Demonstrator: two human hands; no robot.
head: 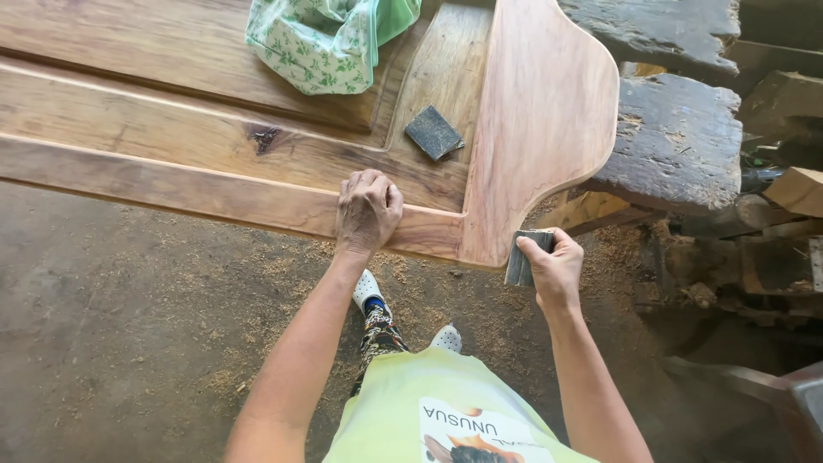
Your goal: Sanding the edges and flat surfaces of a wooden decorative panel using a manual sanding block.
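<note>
The right hand (555, 270) grips a folded piece of sandpaper (523, 257) just below the rounded corner of the wooden panel (540, 111). The left hand (367, 210) lies loosely curled on the panel's near rail, holding nothing. Another sandpaper piece (433, 132) lies on the panel, near a green floral cloth (321, 39).

Reddish-brown wooden panel (531, 111) with a dark knot, dark grey sandpaper piece (434, 132), second grey sandpaper (523, 257), green-and-white floral cloth (321, 39), pale yellow-green shirt (403, 394), white shoes (369, 290), brown sawdust-strewn floor (129, 326)
</note>
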